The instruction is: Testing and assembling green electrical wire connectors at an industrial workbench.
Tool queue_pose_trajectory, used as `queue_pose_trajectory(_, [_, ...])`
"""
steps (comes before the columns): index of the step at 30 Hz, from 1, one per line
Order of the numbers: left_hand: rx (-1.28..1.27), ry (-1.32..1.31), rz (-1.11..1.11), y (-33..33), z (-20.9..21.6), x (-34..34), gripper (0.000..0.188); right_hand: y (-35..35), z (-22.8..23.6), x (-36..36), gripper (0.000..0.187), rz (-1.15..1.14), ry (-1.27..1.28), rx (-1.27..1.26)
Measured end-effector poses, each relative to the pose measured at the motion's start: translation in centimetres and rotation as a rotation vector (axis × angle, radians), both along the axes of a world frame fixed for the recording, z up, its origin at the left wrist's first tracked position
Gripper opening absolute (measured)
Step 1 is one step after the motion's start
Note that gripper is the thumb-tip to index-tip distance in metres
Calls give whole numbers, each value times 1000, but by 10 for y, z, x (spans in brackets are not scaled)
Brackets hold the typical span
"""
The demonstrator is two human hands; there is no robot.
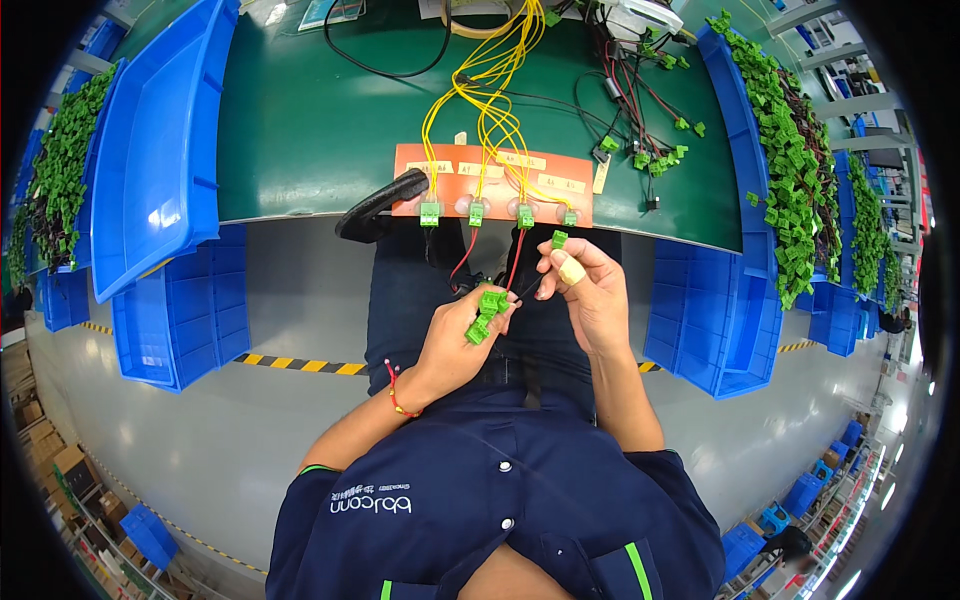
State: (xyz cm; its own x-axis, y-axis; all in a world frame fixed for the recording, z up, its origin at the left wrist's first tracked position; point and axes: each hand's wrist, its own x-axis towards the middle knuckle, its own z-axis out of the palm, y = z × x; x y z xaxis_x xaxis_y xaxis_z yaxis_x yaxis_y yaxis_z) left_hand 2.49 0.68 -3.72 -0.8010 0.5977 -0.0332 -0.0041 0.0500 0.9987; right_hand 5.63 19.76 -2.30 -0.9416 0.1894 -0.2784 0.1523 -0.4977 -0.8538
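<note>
My left hand (464, 335) is closed around a bunch of green terminal connectors (487, 316), with red and black wires running up from it. To its right, my right hand (590, 290) pinches one small green terminal connector (559, 239) between thumb and fingers; a pale yellow cover wraps a digit. Just above both hands, an orange board (440, 190) lies at the table edge. Green connectors (476, 213) sit in a row along its front, joined to yellow wires (500, 110). Red wires hang from two of them. A black clamp (380, 205) grips the board's left end.
The green table (300, 130) carries loose wires with green connectors (655, 158) at the right and a tape roll (478, 25) at the back. A blue tray (150, 150) stands left. Blue bins heaped with green connectors (790, 170) stand right. More blue bins (710, 320) sit below the table.
</note>
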Motion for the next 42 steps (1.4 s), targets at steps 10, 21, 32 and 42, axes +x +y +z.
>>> queue_pose_trajectory(10, [-9,4,-9,0,1,-2,14,-14,12,2,23,-87,72,188])
queue_pose_trajectory(21, [-12,23,-15,0,2,0,15,-27,14,5,30,-132,294,963])
queue_pose_trajectory(32, [1,224,74,1,6,2,15,-12,-3,-8,38,73,83,-503])
queue_pose_trajectory(42, [229,-210,532,-22,-1,4,20,-18,-11,-12,36,-11,143,-475])
